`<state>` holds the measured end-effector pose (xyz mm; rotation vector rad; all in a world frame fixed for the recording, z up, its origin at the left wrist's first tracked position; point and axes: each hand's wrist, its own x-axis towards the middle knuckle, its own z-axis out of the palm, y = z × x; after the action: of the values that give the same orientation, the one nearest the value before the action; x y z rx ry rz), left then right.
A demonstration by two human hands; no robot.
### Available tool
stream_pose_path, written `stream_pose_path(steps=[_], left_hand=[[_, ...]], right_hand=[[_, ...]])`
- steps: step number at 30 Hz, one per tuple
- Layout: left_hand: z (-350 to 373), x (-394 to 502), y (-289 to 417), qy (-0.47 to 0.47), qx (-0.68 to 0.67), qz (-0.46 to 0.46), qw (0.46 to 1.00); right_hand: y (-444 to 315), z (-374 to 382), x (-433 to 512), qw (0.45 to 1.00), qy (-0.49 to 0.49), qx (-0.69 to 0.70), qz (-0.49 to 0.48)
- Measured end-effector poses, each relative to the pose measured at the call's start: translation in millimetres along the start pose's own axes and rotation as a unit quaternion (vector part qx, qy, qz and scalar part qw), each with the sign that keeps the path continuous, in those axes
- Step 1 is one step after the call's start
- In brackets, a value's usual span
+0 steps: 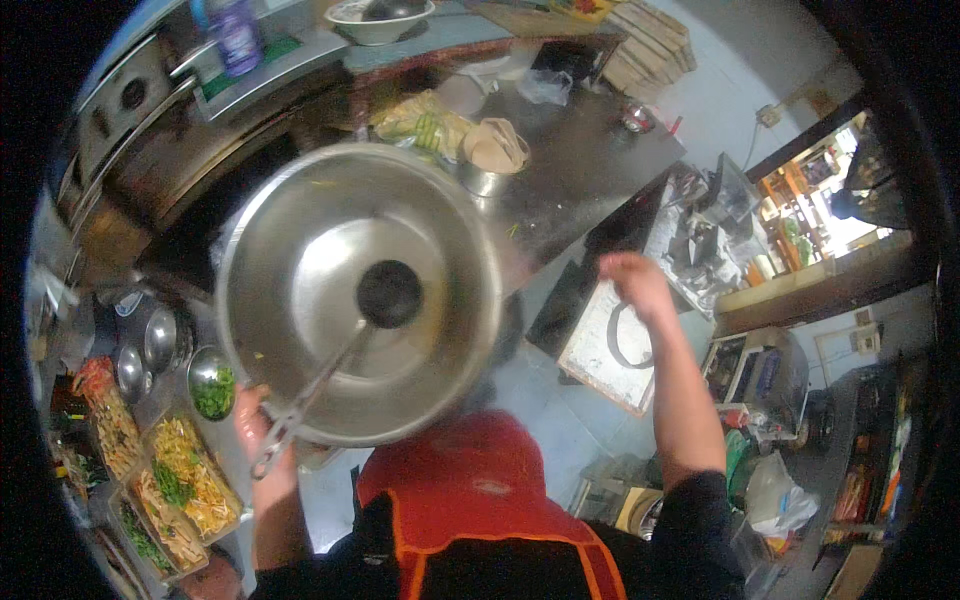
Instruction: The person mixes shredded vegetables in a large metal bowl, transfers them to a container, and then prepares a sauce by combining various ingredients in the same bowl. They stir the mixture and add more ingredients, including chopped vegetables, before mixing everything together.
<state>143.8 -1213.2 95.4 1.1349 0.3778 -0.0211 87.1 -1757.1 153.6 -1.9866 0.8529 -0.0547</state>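
A large round stainless steel bowl is tilted so that its inside faces up to me. My left hand grips its near left rim, with the fingers partly hidden. A ladle with a dark round head lies across the bowl, its perforated handle passing over the rim by my left hand. My right hand is raised away from the bowl on the right, fingers curled and blurred; nothing shows in it. Beneath it, a white board or box top bears a dark curved strap.
Trays of shredded food and a small steel bowl of chopped greens stand at the left. Behind the large bowl, a dark table holds a steel pot and bagged vegetables. A plastic bag lies at the right.
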Motion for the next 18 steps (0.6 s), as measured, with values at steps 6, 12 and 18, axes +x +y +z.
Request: stream_pose_path(steps=[6, 12, 18], left_hand=[[34, -34, 25, 0.222, 0.082, 0.180, 0.955], [85, -101, 4, 0.454, 0.038, 0.228, 0.860], [149, -168, -8, 0.469, -0.059, 0.186, 0.862]], right_hand=[[-13, 24, 301, 0.995, -0.055, 0.002, -0.085], [-46, 109, 434, 0.948, -0.305, -0.058, -0.067], [-101, 132, 526, 0.842, -0.392, 0.356, -0.102]])
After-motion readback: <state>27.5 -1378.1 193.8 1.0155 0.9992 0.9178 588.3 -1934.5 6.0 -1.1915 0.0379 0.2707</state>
